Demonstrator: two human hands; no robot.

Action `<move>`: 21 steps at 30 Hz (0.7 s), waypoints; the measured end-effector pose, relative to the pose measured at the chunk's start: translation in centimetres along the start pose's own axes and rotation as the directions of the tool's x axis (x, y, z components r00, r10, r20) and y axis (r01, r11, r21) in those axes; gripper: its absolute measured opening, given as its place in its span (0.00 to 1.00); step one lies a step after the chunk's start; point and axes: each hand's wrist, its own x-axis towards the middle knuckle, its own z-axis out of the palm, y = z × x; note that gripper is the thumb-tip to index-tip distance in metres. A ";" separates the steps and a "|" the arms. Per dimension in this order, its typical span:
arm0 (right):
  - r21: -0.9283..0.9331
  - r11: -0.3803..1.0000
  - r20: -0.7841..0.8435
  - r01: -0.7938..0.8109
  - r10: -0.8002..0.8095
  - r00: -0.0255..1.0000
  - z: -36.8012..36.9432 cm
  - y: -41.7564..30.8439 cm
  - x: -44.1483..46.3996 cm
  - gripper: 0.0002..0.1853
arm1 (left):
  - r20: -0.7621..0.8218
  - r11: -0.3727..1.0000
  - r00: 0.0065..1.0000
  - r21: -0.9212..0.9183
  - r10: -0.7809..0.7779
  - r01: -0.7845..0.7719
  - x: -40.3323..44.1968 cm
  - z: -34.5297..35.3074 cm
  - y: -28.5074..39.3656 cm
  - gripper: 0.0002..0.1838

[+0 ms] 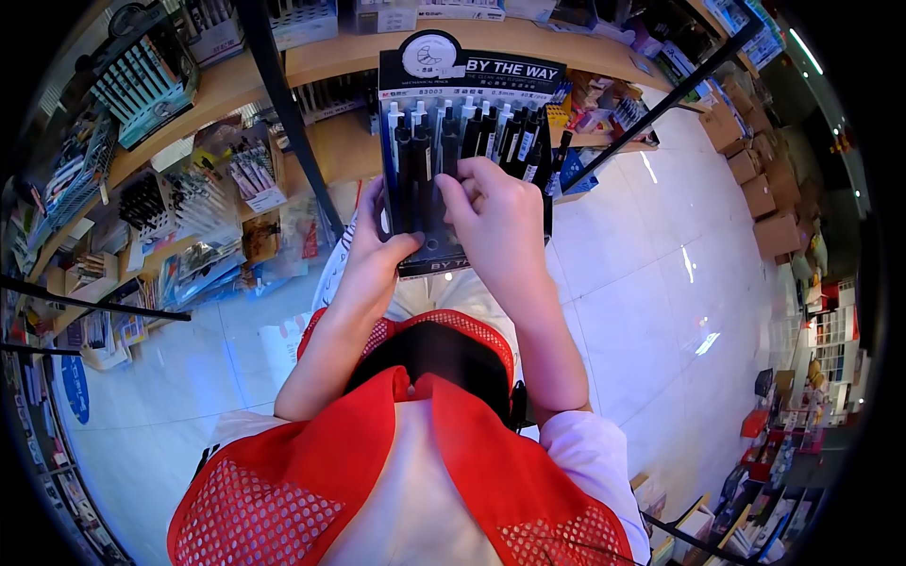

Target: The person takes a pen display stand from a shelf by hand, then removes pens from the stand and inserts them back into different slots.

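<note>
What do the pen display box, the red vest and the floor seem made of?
Display box: probably printed cardboard, smooth and dark, going by its flat, lettered panels; thin plastic is possible. Red vest: fabric, partly mesh with open holes. Floor: glossy tile, ceramic or stone unclear, showing seams and bright reflections.

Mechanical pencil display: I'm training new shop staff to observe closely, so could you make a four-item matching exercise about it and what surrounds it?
Column one
1. Mechanical pencil display
2. Left hand
3. Mesh-panelled vest
4. Cardboard boxes

Column two
A. Red, worn by the person
B. Piled beyond the pale floor, on the right
C. Black, with white "BY THE WAY" lettering
D. Against the display's left side, thumb at its lower front

Right pairs: 1-C, 2-D, 3-A, 4-B
</note>
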 end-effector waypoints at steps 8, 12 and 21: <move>0.310 0.951 -0.173 -0.002 0.058 0.983 -2.2 -2.1 1.0 0.02 | -0.009 0.998 1.000 0.055 0.000 0.001 -0.3 0.2 -0.8 0.43; 0.561 0.820 0.006 -0.112 0.131 0.991 -5.2 -2.3 0.4 0.05 | 0.028 1.000 0.999 0.001 -0.027 0.027 0.2 -0.9 -0.6 0.43; 0.639 0.769 0.005 -0.019 0.020 1.000 -7.9 -2.9 1.3 0.16 | 0.031 1.000 1.000 -0.003 0.000 0.000 0.5 -1.8 1.1 0.42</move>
